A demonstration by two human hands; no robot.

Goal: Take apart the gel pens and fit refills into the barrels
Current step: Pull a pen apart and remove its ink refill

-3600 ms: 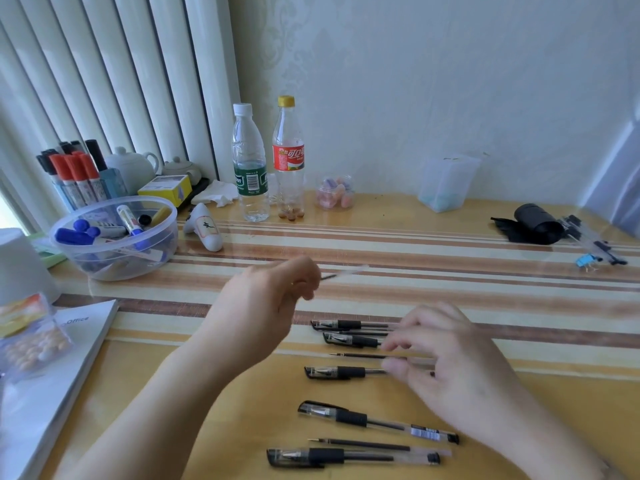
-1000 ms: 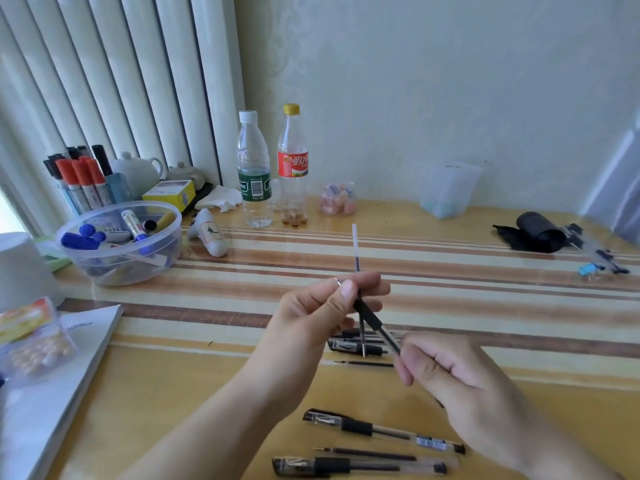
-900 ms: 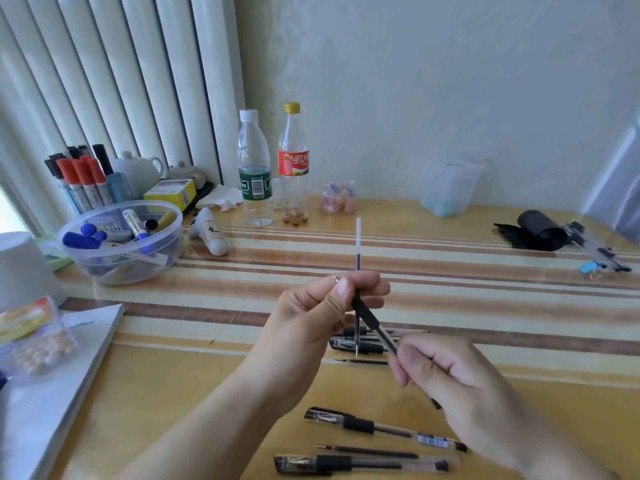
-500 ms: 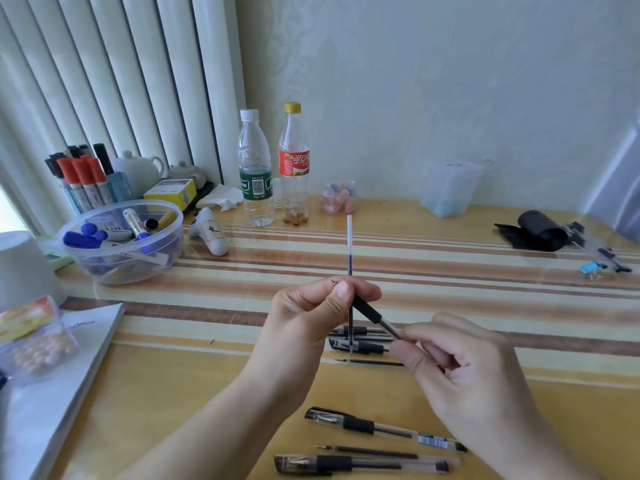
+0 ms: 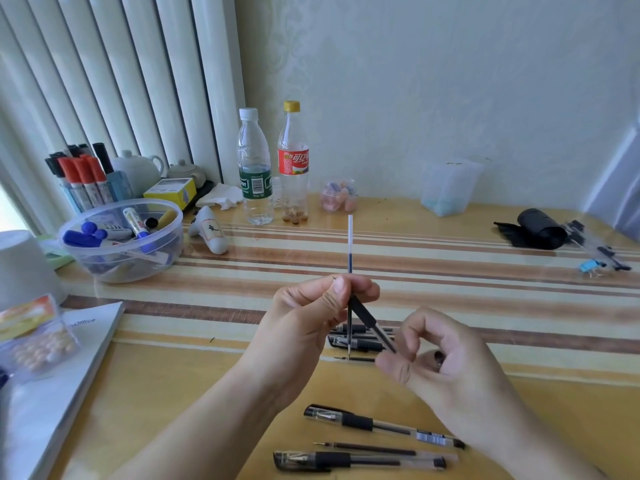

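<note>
Her left hand pinches an upright refill between thumb and fingers, its tip pointing down, while just beside it the right hand curls around a tilted black-gripped pen barrel.

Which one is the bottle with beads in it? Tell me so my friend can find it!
Look at the back of the yellow striped table, near the white blinds. Two plastic bottles stand there side by side. It is the right-hand bottle, with a red label and yellow cap and small brown beads at the bottom; its neighbour has a green label and white cap.
</note>
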